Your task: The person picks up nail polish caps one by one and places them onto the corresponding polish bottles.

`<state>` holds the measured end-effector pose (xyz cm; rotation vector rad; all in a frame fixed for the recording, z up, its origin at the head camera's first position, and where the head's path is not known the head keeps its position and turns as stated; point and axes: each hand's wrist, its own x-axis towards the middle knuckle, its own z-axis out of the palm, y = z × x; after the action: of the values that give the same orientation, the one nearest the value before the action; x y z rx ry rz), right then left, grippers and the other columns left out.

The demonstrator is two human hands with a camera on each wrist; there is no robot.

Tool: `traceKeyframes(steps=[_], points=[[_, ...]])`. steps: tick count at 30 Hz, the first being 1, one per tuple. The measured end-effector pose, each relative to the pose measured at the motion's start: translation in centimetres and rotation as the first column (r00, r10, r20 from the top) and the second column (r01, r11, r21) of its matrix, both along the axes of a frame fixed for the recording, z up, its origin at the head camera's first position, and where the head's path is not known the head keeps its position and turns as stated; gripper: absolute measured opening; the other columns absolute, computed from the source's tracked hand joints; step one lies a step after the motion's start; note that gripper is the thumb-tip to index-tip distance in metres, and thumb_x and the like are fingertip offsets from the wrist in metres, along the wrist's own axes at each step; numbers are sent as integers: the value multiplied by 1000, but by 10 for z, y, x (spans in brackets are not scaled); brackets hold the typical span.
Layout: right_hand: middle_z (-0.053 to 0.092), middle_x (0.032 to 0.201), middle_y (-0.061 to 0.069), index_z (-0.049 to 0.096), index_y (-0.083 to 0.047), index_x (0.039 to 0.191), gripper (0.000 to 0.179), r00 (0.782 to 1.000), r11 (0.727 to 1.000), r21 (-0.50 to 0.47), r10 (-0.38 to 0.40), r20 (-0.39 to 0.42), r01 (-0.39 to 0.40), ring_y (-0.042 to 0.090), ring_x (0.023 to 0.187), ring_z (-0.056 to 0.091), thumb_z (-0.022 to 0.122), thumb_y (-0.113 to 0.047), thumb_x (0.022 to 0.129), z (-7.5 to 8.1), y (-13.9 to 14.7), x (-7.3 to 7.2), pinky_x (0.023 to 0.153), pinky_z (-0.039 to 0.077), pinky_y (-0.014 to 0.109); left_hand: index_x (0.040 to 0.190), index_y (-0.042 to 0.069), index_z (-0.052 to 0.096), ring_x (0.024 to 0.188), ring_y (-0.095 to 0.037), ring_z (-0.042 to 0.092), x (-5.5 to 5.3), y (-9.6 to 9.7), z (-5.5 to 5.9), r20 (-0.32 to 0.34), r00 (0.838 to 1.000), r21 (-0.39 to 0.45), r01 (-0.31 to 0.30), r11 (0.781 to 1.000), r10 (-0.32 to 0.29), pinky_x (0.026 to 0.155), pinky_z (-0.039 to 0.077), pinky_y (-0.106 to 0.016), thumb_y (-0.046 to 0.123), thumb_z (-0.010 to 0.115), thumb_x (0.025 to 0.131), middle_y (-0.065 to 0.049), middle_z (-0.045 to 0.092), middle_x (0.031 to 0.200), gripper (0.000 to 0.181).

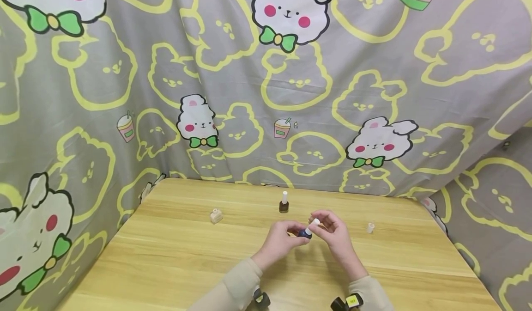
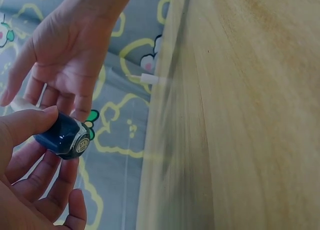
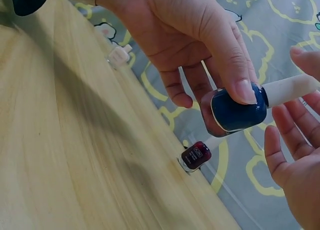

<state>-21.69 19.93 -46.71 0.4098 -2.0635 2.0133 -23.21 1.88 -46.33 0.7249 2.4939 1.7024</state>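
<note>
held above light wood-grain table, between thumb and fingers of left hand: dark blue glass bottle, fitted with long white cylindrical cap. tilted, cap end toward right hand. positioned at cap with right hand: thumb and fingers, parted; pinch or loose touch, cannot tell. on bottle base: round pale label with dark lettering, too blurred to read.

upright on table, beyond both hands: dark red square-sided bottle, white-capped; pale lettering and small framed logo on front, not legible. further left: small cream bottle, bare-necked. to right of hands: short white cap, standing with thin brush upward.

at right wrist: black strap-on device with yellow label, print too small to read. behind table: grey curtain printed with white rabbits and yellow outlines.
</note>
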Motion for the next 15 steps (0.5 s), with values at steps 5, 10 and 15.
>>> traceKeyframes(steps=[5, 10, 15], points=[[68, 105, -11, 51, 15, 121, 36, 999, 999, 2, 51, -10, -51, 1, 102, 64, 64, 1, 90, -1, 5, -1, 89, 52, 18, 102, 9, 74, 82, -3, 63, 0, 0, 3, 16, 1000, 0, -4, 1000, 4, 70, 51, -18, 18, 80, 80, -2, 75, 94, 25], [70, 110, -11, 46, 16, 127, 41, 989, 989, -1, 146, 10, -146, 2, 106, 65, 60, 0, 93, 0, 12, -2, 92, 52, 20, 102, 9, 74, 81, -3, 63, 0, -1, 2, -6, 1000, -9, -8, 1000, 8, 70, 51, -19, 18, 80, 79, -2, 76, 94, 26], [71, 112, -11, 51, 12, 127, 37, 982, 981, 27, 189, 15, -190, 3, 107, 65, 60, -4, 95, 0, 17, -3, 93, 51, 20, 103, 9, 74, 81, -2, 63, 0, -1, 2, 2, 1000, -3, -5, 1000, 5, 70, 51, -19, 18, 80, 80, -2, 76, 94, 26]])
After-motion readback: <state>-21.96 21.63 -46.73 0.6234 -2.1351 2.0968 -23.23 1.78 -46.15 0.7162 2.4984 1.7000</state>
